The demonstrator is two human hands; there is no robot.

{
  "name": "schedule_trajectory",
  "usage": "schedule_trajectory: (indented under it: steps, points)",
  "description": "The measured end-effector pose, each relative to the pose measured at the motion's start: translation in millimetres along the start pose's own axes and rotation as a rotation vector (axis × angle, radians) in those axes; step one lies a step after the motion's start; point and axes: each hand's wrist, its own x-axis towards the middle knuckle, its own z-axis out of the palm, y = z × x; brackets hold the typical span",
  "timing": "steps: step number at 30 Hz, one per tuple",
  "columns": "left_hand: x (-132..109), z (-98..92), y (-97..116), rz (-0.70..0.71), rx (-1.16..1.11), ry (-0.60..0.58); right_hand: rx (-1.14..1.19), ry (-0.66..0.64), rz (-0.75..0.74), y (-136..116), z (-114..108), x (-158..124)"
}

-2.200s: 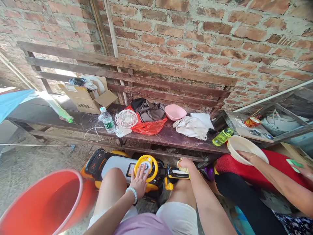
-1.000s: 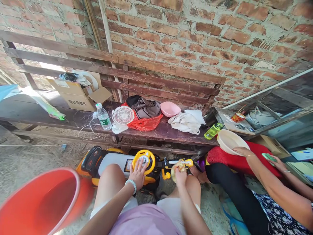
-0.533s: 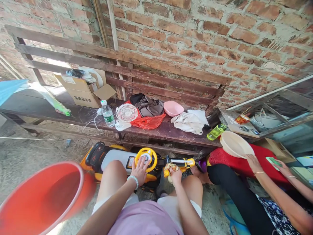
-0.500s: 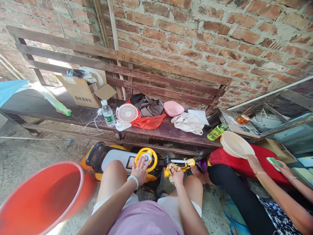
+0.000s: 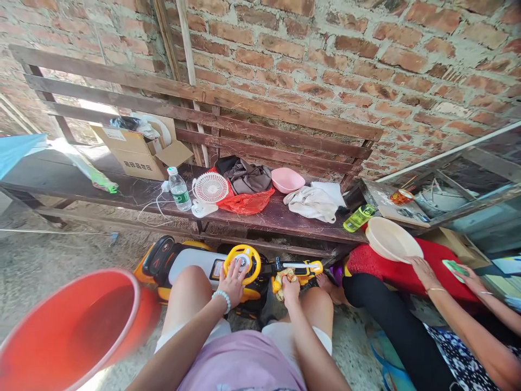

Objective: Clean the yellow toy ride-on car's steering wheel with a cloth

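Head camera view: at far left, a large red tub stands on the ground. Behind it, a desk along the brick wall carries a cardboard box. Centrally, a yellow-and-black ride-on toy sits before the wearer's knees. The left hand lies flat, fingers spread, on its yellow steering wheel, gripping nothing, probably to steady it. Right of that, the right hand clutches a patterned cloth, bunched perhaps for firmer hold, near the toy's end; contact is unclear. Far right, another person's hand touches a cream basin, seemingly bracing it.
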Motion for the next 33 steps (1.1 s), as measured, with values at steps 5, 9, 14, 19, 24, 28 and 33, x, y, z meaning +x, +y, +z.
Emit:
schedule_trajectory:
  steps: [5,9,14,19,24,28,33]
  points:
    - [0,-0.8,1,-0.012,0.035,-0.014,0.241,0.065,0.066,0,-13,-10]
    - [1,-0.8,2,-0.007,0.030,-0.009,0.310,0.109,-0.045,-11,-40,-10]
    - [1,-4.2,3,-0.021,0.012,-0.039,0.281,0.148,-0.303,-34,-45,-14]
    - [0,-4.4,3,-0.009,-0.030,-0.057,0.087,0.106,-0.299,-46,-41,-13]
    - [0,-3.4,3,-0.004,-0.080,-0.079,0.087,0.051,-0.219,-30,-51,0]
    - [-5,-14.1,3,0.031,-0.144,-0.071,0.019,0.148,-0.153,-32,-66,14]
    - [-11,-24.1,5,0.041,-0.184,-0.077,-0.234,0.140,-0.390,-71,-67,17]
